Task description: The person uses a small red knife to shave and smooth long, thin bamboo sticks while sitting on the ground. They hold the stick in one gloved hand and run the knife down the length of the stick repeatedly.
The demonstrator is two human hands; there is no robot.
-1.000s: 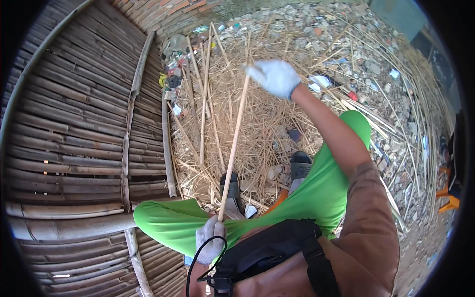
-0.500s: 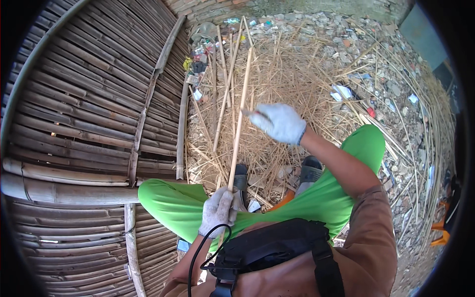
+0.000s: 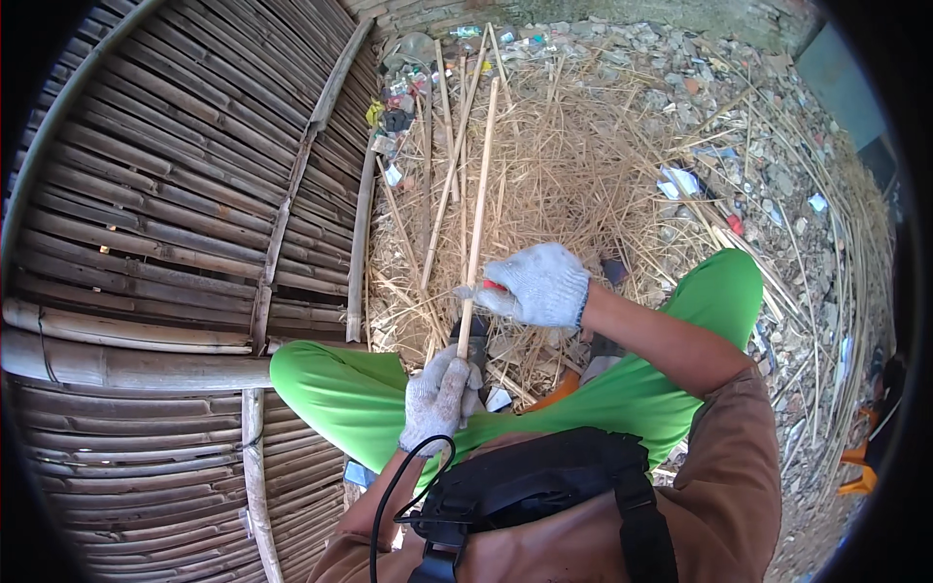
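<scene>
A long pale bamboo strip (image 3: 480, 185) stretches away from me, tilted slightly right at its far end. Its near end is gripped by my left hand (image 3: 440, 396), closed in a whitish work glove above my left knee. My right hand (image 3: 540, 284), also gloved, is closed around a small knife (image 3: 495, 286); a bit of red shows at its handle. The short blade lies against the strip, a little beyond my left hand. My right fingers partly hide the handle.
On my left stands a bamboo slat wall (image 3: 185, 185). Dry shavings (image 3: 573, 175) and several loose bamboo sticks (image 3: 450, 160) cover the ground ahead. Rubble and litter lie to the right, with long thin strips (image 3: 826, 262). A brick wall (image 3: 622, 12) closes the far side.
My right hand and the knife have come nearer along the strip, toward my left hand. The left hand has shifted slightly up and keeps its grip.
</scene>
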